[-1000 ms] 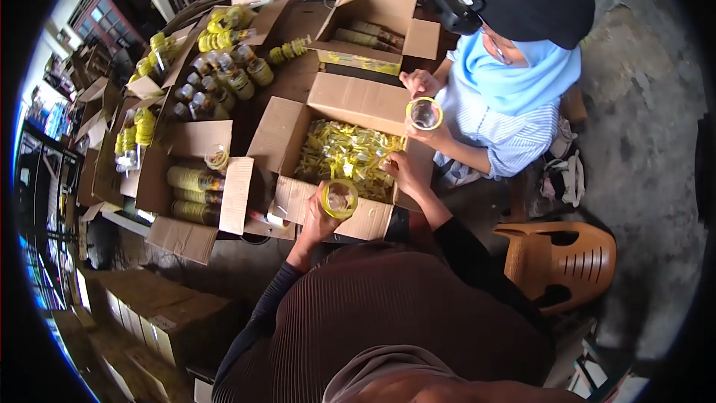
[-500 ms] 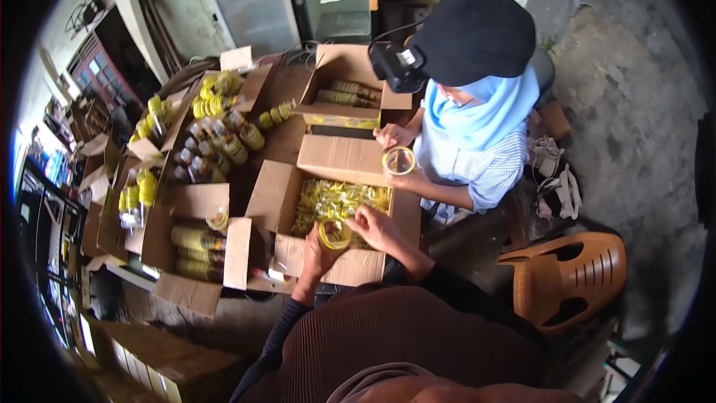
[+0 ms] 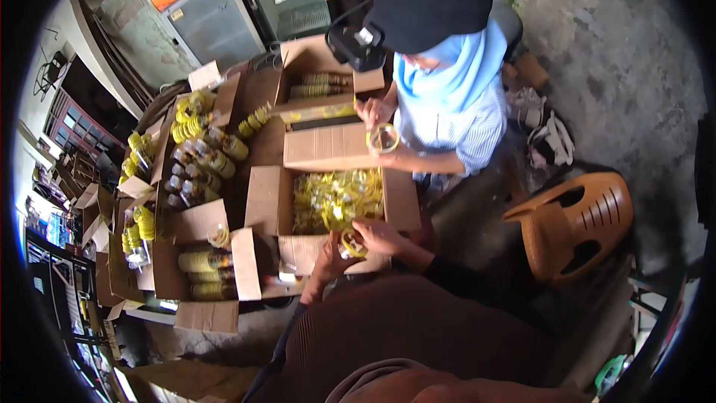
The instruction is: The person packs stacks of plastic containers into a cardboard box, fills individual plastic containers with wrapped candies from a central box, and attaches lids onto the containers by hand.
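Observation:
My left hand [image 3: 327, 260] is wrapped round a small clear tub with a yellow rim [image 3: 353, 244], held over the near flap of an open carton [image 3: 262, 198]. My right hand [image 3: 380, 237] is at the tub's right side, its fingers bent in at the rim. What those fingers pinch, if anything, is too small to make out. Just beyond both hands, a heap of yellow and clear plastic pieces [image 3: 335, 200] fills the carton.
Opposite me a co-worker [image 3: 462, 112] holds a similar tub [image 3: 382, 138]. Cartons of stacked yellow-rimmed tubs [image 3: 205, 263] and yellow-banded bundles [image 3: 212, 157] stand to the left. An orange-brown plastic chair [image 3: 570, 227] is at the right. Refrigerators [image 3: 216, 19] stand behind.
My right hand has come from above the heap to the tub's rim. The tub now sits lower and tilts differently in my left hand. The whole view has shifted slightly.

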`<action>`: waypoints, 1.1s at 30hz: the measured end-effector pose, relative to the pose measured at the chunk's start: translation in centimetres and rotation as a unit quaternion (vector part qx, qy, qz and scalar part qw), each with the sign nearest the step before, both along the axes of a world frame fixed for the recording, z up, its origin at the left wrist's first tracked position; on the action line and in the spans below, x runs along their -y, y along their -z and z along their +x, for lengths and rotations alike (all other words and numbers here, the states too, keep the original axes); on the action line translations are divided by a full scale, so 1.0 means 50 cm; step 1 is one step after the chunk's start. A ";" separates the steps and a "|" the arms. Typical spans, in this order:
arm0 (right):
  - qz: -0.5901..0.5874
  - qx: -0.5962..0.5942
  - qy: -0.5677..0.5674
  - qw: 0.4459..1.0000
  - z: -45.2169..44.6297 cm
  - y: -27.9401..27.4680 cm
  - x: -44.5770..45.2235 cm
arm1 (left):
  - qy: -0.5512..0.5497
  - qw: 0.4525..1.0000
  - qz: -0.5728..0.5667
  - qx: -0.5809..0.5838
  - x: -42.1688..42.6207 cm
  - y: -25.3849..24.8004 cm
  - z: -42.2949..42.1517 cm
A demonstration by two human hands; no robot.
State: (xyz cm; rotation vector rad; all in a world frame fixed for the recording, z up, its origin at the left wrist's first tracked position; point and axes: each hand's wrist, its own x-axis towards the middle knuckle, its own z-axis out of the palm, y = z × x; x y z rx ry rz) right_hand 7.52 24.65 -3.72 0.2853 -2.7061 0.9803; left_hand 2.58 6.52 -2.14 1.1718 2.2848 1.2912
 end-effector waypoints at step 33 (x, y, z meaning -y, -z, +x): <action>-0.167 0.061 0.479 0.860 0.122 0.024 -0.014 | 0.058 0.996 0.061 -0.028 0.093 -0.073 -0.052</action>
